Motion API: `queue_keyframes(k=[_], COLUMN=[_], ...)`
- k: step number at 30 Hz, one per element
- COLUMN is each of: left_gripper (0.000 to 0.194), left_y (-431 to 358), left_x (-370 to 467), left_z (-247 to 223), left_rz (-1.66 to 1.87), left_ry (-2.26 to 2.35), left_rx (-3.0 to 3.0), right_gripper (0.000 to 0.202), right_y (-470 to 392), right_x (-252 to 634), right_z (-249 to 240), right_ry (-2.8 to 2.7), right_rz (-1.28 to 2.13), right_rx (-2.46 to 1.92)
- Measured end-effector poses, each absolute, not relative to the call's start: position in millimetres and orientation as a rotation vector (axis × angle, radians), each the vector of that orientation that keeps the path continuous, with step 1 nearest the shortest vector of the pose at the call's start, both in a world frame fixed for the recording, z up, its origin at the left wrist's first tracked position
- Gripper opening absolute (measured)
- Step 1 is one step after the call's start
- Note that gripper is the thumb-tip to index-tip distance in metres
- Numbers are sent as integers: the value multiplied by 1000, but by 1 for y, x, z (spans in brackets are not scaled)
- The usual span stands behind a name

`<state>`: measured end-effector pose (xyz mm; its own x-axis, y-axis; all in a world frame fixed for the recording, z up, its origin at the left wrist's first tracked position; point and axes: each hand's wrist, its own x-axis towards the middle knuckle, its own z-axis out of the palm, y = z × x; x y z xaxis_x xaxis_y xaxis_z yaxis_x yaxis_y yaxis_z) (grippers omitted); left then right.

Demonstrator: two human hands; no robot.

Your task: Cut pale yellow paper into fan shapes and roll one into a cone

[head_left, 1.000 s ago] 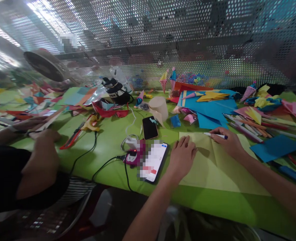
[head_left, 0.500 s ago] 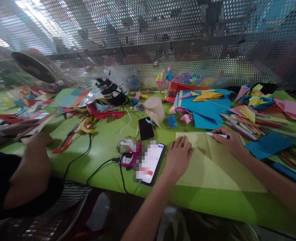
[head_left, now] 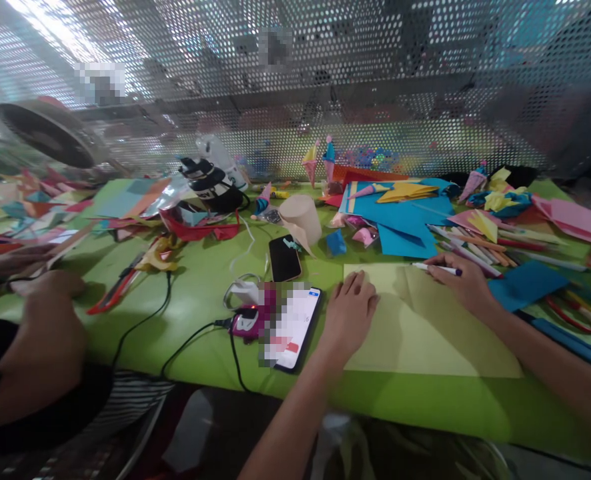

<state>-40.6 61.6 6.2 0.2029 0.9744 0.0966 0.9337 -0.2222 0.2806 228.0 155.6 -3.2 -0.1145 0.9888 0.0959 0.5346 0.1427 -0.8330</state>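
Left hand (head_left: 351,312) lies palm down, fingers spread loosely and grasping nothing, on the left part of a pale yellow sheet (head_left: 425,343); right hand (head_left: 459,283) grips a white pen (head_left: 450,270) between thumb and fingers, its tip at the sheet's far edge (contact with the paper cannot be made out). Sheet lies flat on the green table (head_left: 200,293), directly before the wearer, with a crease near the far edge between the hands. Left of the left hand: a lit phone (head_left: 295,337), partly pixelated, beside a purple power strip (head_left: 245,325) with cords plugged in. Beyond these — a dark-screened phone (head_left: 286,263) and, just behind it, a pale roll (head_left: 300,217). Blue papers (head_left: 410,230) lie past the sheet's far edge; a bundle of sticks and pens (head_left: 475,248) lies beyond the right hand, a smaller blue sheet (head_left: 528,287) to its right. Farther left, a yellow corded tool (head_left: 158,257) touches or nearly touches a red-handled cutter (head_left: 109,301) — a co-worker's bent arm (head_left: 40,327) rests near the latter.
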Motion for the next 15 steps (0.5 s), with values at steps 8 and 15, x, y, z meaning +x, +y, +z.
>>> queue_keyframes(k=[8, 15], left_gripper=[36, 36], left_y=[62, 62], left_x=[-40, -41], left_z=[7, 7], left_rz=[360, 367], left_ry=[1853, 1842], left_rx=[2290, 2302], right_gripper=[26, 25], right_y=[152, 150], right_x=[237, 243], right_z=[4, 7], right_ry=[-1721, -1721], right_rz=[814, 777], right_rx=[-1479, -1498])
